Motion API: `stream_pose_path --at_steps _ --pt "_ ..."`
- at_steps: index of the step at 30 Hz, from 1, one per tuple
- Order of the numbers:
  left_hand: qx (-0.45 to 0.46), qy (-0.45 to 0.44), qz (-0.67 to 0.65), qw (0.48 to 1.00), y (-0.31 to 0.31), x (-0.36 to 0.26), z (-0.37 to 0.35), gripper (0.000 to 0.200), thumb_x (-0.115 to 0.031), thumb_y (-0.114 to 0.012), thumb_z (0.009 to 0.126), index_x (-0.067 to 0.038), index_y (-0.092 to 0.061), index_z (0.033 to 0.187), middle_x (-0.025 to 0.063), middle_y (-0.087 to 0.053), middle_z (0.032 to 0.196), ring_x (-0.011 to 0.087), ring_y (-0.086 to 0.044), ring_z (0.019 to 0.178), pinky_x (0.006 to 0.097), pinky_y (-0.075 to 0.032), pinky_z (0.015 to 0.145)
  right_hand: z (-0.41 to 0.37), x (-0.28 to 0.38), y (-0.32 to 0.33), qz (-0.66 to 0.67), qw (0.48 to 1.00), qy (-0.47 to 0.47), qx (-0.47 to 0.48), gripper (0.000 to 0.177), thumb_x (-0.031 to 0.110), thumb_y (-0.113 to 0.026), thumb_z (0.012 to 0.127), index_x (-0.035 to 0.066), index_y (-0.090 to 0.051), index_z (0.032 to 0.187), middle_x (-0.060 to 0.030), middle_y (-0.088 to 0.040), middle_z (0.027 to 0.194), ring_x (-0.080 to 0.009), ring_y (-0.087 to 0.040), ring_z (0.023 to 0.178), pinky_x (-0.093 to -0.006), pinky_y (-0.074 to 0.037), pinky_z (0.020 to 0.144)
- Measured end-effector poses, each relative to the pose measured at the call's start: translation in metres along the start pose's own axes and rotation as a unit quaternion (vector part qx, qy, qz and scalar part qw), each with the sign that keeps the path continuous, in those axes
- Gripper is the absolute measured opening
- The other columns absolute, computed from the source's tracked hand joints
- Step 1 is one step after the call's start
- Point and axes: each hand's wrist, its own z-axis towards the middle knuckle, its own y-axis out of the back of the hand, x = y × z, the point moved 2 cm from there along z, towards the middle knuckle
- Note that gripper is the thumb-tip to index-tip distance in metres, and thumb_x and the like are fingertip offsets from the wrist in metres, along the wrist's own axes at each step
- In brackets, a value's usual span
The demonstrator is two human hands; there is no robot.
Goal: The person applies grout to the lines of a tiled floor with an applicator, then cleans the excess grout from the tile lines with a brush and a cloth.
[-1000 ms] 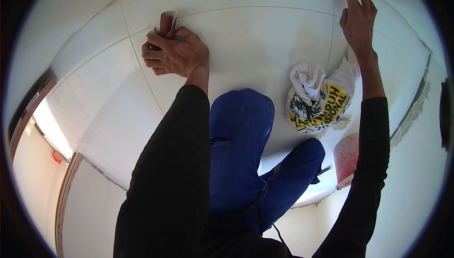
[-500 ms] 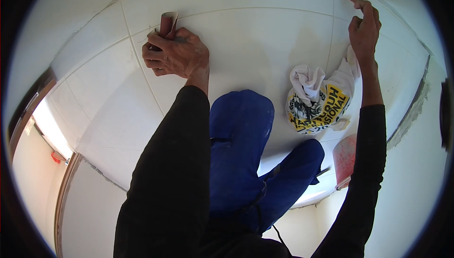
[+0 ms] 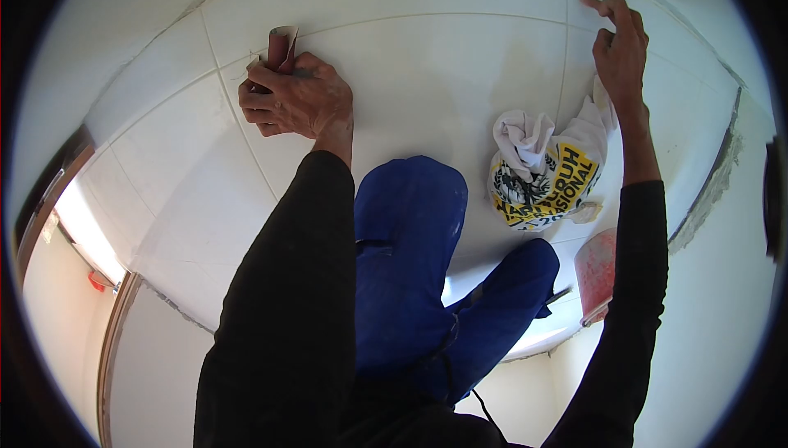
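My left hand (image 3: 297, 102) is closed around a folded sheet of reddish-brown sandpaper (image 3: 281, 50), whose curled end sticks out above the fingers. It lies close over the white floor tiles (image 3: 410, 79), near a joint between them. At the upper right, my right hand (image 3: 621, 54) has its index finger stretched out close to another tile joint, with the other fingers loosely bent and no object showing in them. A bunched white cloth (image 3: 548, 171) with yellow and black print lies below my right hand, beside the forearm.
A red, whitish-stained bucket (image 3: 597, 272) stands at the right, partly behind my right sleeve. My blue-clad knees (image 3: 414, 226) are bent between the arms. Rough-edged walls (image 3: 722, 177) border the tiles, and a brown door frame (image 3: 57, 173) is at the left.
The view has shifted slightly, moving the scene a little left. My right index fingertip has moved slightly left, closer to the tile joint. My left hand keeps its hold on the sandpaper.
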Motion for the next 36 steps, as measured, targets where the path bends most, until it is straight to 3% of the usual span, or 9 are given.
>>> stream_pose_path --at_steps 1,3,7,9,16,21,24,34,36 --pt "-0.001 0.000 0.000 1.000 0.000 0.000 0.000 0.063 -0.040 -0.060 0.087 -0.008 -0.046 0.139 0.0199 -0.034 0.142 0.0397 -0.034 0.134 0.0582 -0.029 0.106 -0.003 0.006 0.003 0.000 1.000 0.001 0.000 0.046 -0.016 -0.053 0.080 0.011 -0.052 0.118 0.0025 -0.077 0.126 -0.0288 -0.069 0.116 -0.0407 -0.054 0.091" --pt "-0.006 -0.004 0.000 1.000 -0.001 0.001 -0.001 0.062 -0.040 -0.060 0.087 -0.008 -0.046 0.138 0.0196 -0.034 0.141 0.0396 -0.034 0.133 0.0580 -0.029 0.106 -0.006 0.012 0.002 0.164 0.971 -0.174 -0.008 0.045 -0.016 -0.047 0.081 0.009 -0.050 0.119 0.0002 -0.077 0.132 -0.0287 -0.069 0.126 -0.0389 -0.054 0.093" --pt "-0.002 -0.001 -0.007 1.000 0.000 0.000 -0.001 0.062 -0.039 -0.060 0.088 -0.008 -0.046 0.139 0.0200 -0.034 0.142 0.0395 -0.034 0.134 0.0583 -0.029 0.107 -0.006 0.012 -0.013 0.207 0.969 -0.134 -0.022 0.046 -0.018 -0.041 0.081 0.008 -0.049 0.118 -0.0015 -0.074 0.140 -0.0273 -0.066 0.134 -0.0386 -0.053 0.098" --pt "-0.002 0.002 0.005 1.000 -0.002 0.001 0.000 0.063 -0.039 -0.061 0.088 -0.008 -0.045 0.141 0.0205 -0.034 0.143 0.0394 -0.033 0.134 0.0588 -0.029 0.107 0.001 0.013 -0.021 0.181 0.981 -0.044 -0.050 0.048 -0.019 -0.040 0.079 0.008 -0.049 0.118 -0.0020 -0.072 0.144 -0.0280 -0.067 0.132 -0.0391 -0.051 0.102" --pt "0.020 0.009 -0.014 1.000 -0.003 0.002 0.001 0.065 -0.039 -0.061 0.088 -0.008 -0.044 0.143 0.0208 -0.032 0.145 0.0391 -0.032 0.135 0.0581 -0.028 0.108 0.006 0.011 -0.030 0.095 0.994 -0.039 -0.026 0.053 -0.021 -0.048 0.077 0.010 -0.051 0.120 0.0013 -0.073 0.138 -0.0297 -0.065 0.129 -0.0443 -0.049 0.107" --pt "0.018 0.010 0.009 1.000 0.001 0.000 0.000 0.064 -0.039 -0.061 0.088 -0.007 -0.044 0.141 0.0204 -0.032 0.144 0.0391 -0.032 0.135 0.0579 -0.028 0.108 0.004 0.022 -0.024 -0.112 0.994 -0.007 0.002 0.083 -0.019 -0.061 0.077 0.024 -0.054 0.147 0.0057 -0.067 0.115 -0.0232 -0.058 0.138 -0.0570 -0.037 0.114" --pt "0.014 0.005 -0.011 1.000 0.000 0.001 0.001 0.062 -0.037 -0.061 0.087 -0.006 -0.044 0.139 0.0203 -0.033 0.143 0.0391 -0.032 0.135 0.0580 -0.028 0.108 0.004 0.023 -0.026 -0.164 0.986 0.010 0.014 0.092 -0.018 -0.064 0.076 0.027 -0.051 0.154 0.0068 -0.067 0.118 -0.0212 -0.057 0.139 -0.0562 -0.033 0.117" --pt "0.008 -0.006 -0.020 1.000 0.002 0.000 0.001 0.059 -0.031 -0.062 0.085 -0.006 -0.042 0.135 0.0212 -0.032 0.143 0.0397 -0.031 0.134 0.0573 -0.029 0.107 -0.004 0.014 -0.006 -0.194 0.979 -0.037 0.047 0.082 -0.014 -0.065 0.080 0.026 -0.054 0.151 0.0074 -0.069 0.119 -0.0202 -0.057 0.138 -0.0567 -0.029 0.119" --pt "0.005 -0.008 -0.003 1.000 0.003 -0.001 -0.001 0.059 -0.031 -0.061 0.085 -0.006 -0.042 0.135 0.0212 -0.032 0.144 0.0394 -0.031 0.135 0.0573 -0.028 0.107 -0.003 0.012 -0.004 -0.210 0.975 -0.075 0.025 0.065 -0.012 -0.064 0.083 0.021 -0.059 0.139 0.0069 -0.074 0.120 -0.0210 -0.061 0.130 -0.0477 -0.036 0.116"
